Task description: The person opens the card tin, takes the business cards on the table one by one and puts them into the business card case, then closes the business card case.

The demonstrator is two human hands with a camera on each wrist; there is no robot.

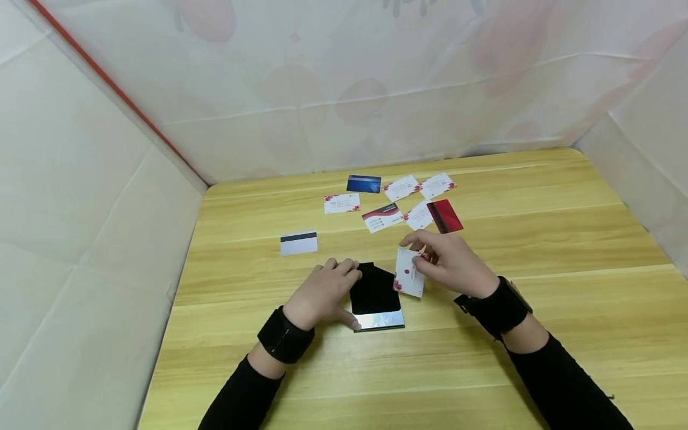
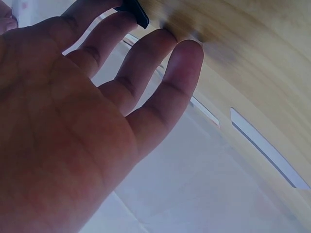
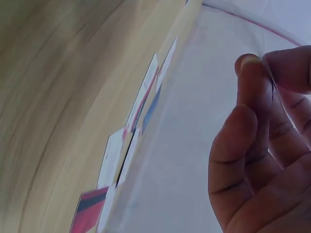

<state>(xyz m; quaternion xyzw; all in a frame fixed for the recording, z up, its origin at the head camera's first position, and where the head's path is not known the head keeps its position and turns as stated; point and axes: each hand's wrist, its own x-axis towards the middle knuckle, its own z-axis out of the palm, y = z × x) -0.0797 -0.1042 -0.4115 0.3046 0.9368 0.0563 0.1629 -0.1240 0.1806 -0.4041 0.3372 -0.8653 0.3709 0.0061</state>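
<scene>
A black card case (image 1: 376, 291) with a shiny silver band along its near edge lies on the table. My left hand (image 1: 325, 292) holds it by its left side, thumb at the near corner and fingers at the far one. In the left wrist view, the fingers of the left hand (image 2: 126, 82) bend toward a dark corner of the case (image 2: 136, 12). Just right of the case, my right hand (image 1: 448, 260) pinches a white business card (image 1: 405, 280) with red flowers, tilted. The right wrist view shows the right hand (image 3: 265, 131) with the card nearly edge-on.
Farther back lie white floral cards (image 1: 342, 203), a blue card (image 1: 364, 183), a card with a red and black wave (image 1: 383, 220) and a red card (image 1: 445, 216). A pale striped card (image 1: 298, 245) lies apart at left. Pale cloth walls (image 1: 333, 119) border the wooden table (image 1: 242, 334).
</scene>
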